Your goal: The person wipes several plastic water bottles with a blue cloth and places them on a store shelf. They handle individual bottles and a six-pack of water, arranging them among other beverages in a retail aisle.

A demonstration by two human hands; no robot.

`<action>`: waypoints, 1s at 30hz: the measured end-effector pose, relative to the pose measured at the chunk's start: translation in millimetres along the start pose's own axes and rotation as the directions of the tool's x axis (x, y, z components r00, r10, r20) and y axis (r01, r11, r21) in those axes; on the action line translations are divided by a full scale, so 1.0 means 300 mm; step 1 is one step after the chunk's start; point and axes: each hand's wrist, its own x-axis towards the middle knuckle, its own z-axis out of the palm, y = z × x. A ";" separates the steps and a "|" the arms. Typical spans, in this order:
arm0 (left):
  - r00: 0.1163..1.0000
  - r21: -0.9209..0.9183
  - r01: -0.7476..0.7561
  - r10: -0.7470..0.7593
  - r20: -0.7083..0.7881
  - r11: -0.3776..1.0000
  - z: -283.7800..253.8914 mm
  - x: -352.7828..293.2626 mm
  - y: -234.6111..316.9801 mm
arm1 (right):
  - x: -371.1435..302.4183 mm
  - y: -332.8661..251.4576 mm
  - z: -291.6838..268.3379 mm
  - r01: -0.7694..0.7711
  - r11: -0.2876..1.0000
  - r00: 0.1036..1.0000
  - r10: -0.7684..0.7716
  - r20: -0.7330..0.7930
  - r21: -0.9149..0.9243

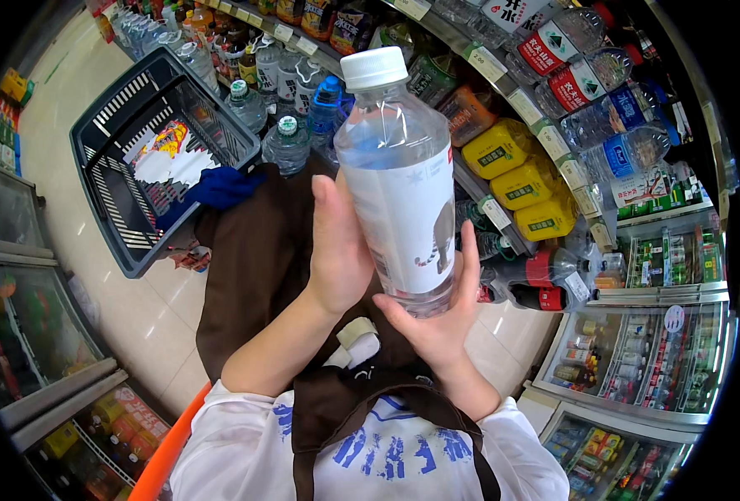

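Observation:
A large clear plastic water bottle [399, 188] with a white screw cap and a pale label is held up in front of my chest, tilted slightly. My left hand [337, 250] presses flat against its left side, thumb up. Around its base wrap the fingers and thumb of my right hand [441, 321], from below and the right. The label carries a picture of a dark animal with a striped tail. Liquid fills the bottle to near its shoulder.
A dark grey shopping basket [94, 209] sits at the left, holding white and coloured packages, with a blue cloth item [224, 187] at its edge. Bottled drinks stand on the shelf [516, 100] ahead and right, with yellow bottles [520, 188] lower down. Glass-fronted coolers [620, 355] flank both sides.

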 end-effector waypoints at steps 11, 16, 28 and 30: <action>0.998 0.305 -0.054 0.039 0.054 0.951 -0.020 0.001 -0.002 | -0.037 0.001 0.021 0.000 0.995 0.999 0.005 0.051 -0.097; 0.994 0.391 -0.105 0.083 0.072 0.914 -0.021 -0.008 -0.002 | -0.050 0.011 0.025 -0.037 0.997 0.998 0.040 0.048 -0.063; 0.985 0.445 -0.112 0.040 0.168 0.889 -0.041 -0.023 -0.014 | -0.067 0.047 0.028 -0.083 0.996 0.996 0.084 0.036 -0.024; 0.984 0.441 -0.113 0.040 0.171 0.890 -0.043 -0.025 -0.016 | -0.069 0.049 0.028 -0.101 0.995 0.994 0.101 0.039 -0.020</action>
